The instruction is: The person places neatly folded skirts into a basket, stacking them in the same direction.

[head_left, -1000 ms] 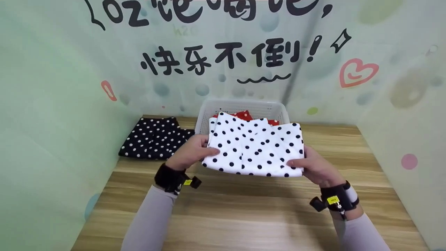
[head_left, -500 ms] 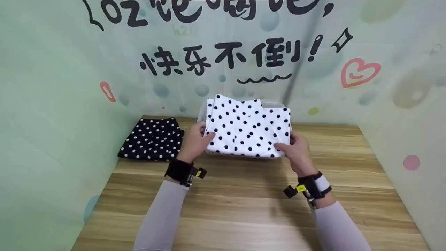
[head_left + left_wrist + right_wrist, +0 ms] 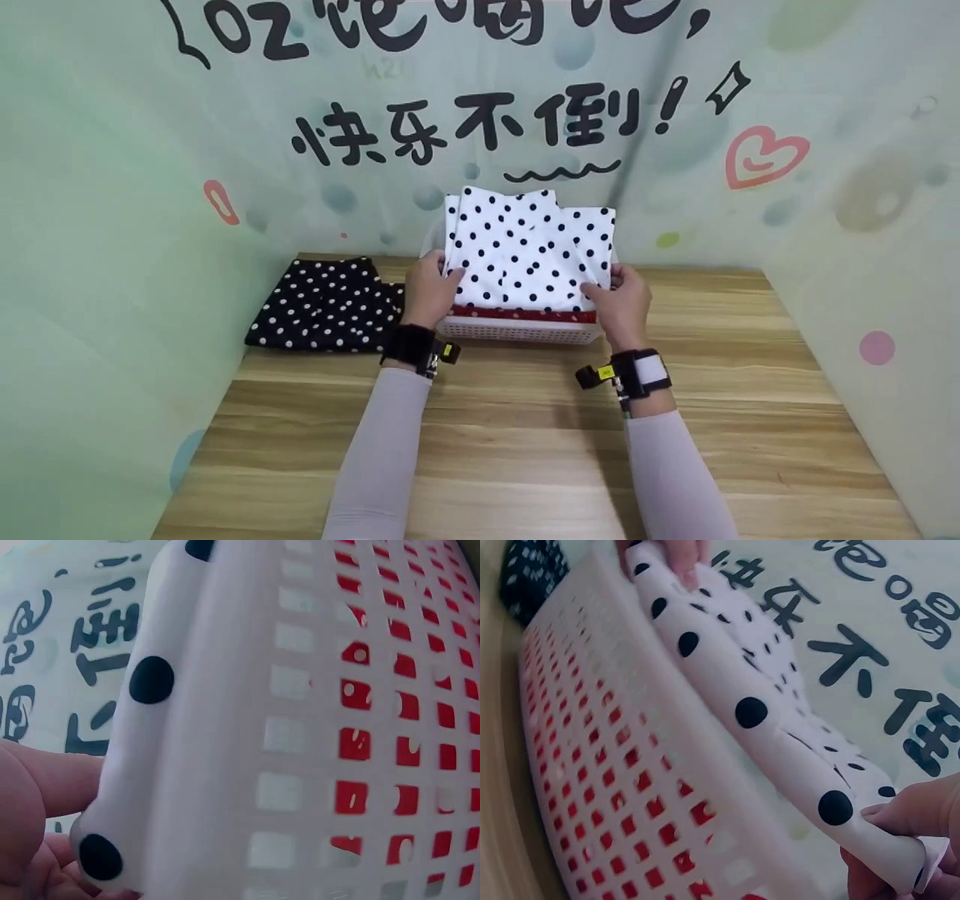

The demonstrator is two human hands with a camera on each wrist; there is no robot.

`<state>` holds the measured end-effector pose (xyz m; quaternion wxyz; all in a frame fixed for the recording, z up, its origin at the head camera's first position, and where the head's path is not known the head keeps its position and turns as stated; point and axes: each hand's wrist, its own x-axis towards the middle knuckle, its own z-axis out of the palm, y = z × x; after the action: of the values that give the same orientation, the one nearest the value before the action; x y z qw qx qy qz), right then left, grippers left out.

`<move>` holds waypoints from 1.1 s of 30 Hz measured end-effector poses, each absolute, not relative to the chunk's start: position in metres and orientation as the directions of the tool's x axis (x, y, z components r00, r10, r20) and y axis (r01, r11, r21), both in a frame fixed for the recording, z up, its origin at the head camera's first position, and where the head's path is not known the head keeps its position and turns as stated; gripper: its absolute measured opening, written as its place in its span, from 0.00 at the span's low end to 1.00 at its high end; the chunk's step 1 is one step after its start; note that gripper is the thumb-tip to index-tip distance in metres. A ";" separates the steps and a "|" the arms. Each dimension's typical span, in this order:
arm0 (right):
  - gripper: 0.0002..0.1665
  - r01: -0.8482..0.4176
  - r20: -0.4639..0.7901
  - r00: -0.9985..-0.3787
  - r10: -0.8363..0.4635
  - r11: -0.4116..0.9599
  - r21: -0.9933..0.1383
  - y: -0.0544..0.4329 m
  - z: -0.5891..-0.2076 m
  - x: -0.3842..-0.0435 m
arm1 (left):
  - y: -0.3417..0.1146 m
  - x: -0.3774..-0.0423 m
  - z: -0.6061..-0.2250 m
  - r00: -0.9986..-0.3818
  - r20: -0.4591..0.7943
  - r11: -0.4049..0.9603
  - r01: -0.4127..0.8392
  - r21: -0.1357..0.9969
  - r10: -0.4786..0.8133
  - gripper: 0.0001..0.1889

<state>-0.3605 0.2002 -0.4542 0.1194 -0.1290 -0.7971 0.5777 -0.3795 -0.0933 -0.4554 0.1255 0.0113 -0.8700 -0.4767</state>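
Observation:
A folded white cloth with black dots (image 3: 525, 251) is held between both hands over a white plastic basket (image 3: 517, 330). My left hand (image 3: 433, 291) pinches its left edge, thumb on top. At the right edge my right hand (image 3: 622, 300) grips it the same way, thumb over the near corner. Red dotted cloth (image 3: 525, 313) lies in the basket and shows below the white one's front fold. In the right wrist view the rolled near fold of the white cloth (image 3: 751, 712) runs just above the basket's rim (image 3: 697, 705). Red cloth (image 3: 352, 742) shows through the basket's holes.
A folded black cloth with white dots (image 3: 322, 307) lies on the wooden table (image 3: 517, 450), left of the basket and beside my left forearm. Behind the basket stands a printed backdrop (image 3: 480, 135) with black lettering. Pale walls close in both sides.
Both hands have carried the white dotted cloth forward, away from me and slightly left, over the basket. The basket's front and a strip of red cloth now show beneath it.

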 end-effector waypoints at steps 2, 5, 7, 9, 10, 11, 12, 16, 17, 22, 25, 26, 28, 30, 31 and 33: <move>0.26 0.064 0.068 -0.933 0.354 0.348 -0.935 0.199 -0.457 -0.362 | -0.092 -0.382 -0.458 -0.969 0.198 0.562 0.083 0.823 -0.146 0.14; 0.22 0.037 0.121 -0.926 0.358 0.406 -0.913 0.196 -0.462 -0.362 | -0.091 -0.382 -0.460 -0.972 0.189 0.582 0.072 0.810 -0.142 0.12; 0.20 0.010 0.159 -0.921 0.355 0.431 -0.902 0.195 -0.465 -0.362 | -0.091 -0.381 -0.461 -0.971 0.194 0.588 0.076 0.805 -0.140 0.12; 0.19 -0.022 0.201 -0.917 0.345 0.458 -0.889 0.194 -0.467 -0.362 | -0.091 -0.380 -0.461 -0.970 0.197 0.585 0.078 0.807 -0.143 0.12; 0.19 -0.034 0.216 -0.915 0.342 0.467 -0.884 0.194 -0.467 -0.362 | -0.091 -0.380 -0.461 -0.969 0.200 0.584 0.080 0.808 -0.144 0.13; 0.20 -0.047 0.231 -0.912 0.339 0.474 -0.879 0.194 -0.468 -0.361 | -0.091 -0.380 -0.460 -0.969 0.200 0.583 0.080 0.808 -0.143 0.14; 0.20 -0.055 0.244 -0.909 0.339 0.483 -0.874 0.194 -0.468 -0.362 | -0.090 -0.379 -0.460 -0.969 0.200 0.583 0.081 0.808 -0.143 0.15; 0.23 -0.040 0.242 -0.912 0.332 0.514 -0.857 0.195 -0.467 -0.361 | -0.088 -0.379 -0.460 -0.972 0.192 0.591 0.076 0.803 -0.136 0.18; 0.26 -0.027 0.233 -0.916 0.326 0.529 -0.848 0.196 -0.466 -0.360 | -0.087 -0.379 -0.459 -0.973 0.188 0.593 0.072 0.802 -0.137 0.18; 0.41 -0.007 0.238 -0.924 0.299 0.610 -0.792 0.202 -0.458 -0.357 | -0.087 -0.375 -0.455 -0.963 0.194 0.596 0.047 0.801 -0.186 0.26; 0.44 -0.030 0.278 -0.911 0.304 0.624 -0.781 0.205 -0.455 -0.355 | -0.088 -0.373 -0.451 -0.954 0.207 0.587 0.042 0.808 -0.217 0.32; 0.44 -0.035 0.287 -0.908 0.307 0.626 -0.779 0.206 -0.454 -0.355 | -0.088 -0.373 -0.450 -0.951 0.214 0.586 0.045 0.809 -0.222 0.33; 0.43 -0.036 0.293 -0.904 0.312 0.628 -0.777 0.207 -0.453 -0.354 | -0.088 -0.373 -0.449 -0.951 0.220 0.585 0.054 0.809 -0.216 0.34; 0.42 -0.034 0.293 -0.904 0.312 0.629 -0.776 0.208 -0.453 -0.355 | -0.087 -0.373 -0.449 -0.951 0.231 0.593 0.068 0.803 -0.203 0.33; 0.42 -0.035 0.292 -0.905 0.310 0.629 -0.777 0.208 -0.454 -0.355 | -0.087 -0.373 -0.449 -0.953 0.232 0.595 0.072 0.801 -0.197 0.33; 0.41 -0.040 0.295 -0.905 0.305 0.631 -0.775 0.208 -0.454 -0.355 | -0.086 -0.374 -0.450 -0.953 0.238 0.604 0.079 0.793 -0.187 0.32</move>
<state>-0.3552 0.2080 -0.4543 0.2041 -0.0752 -0.8797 0.4228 -0.3736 -0.0862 -0.4496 0.1499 0.0304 -0.8830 -0.4437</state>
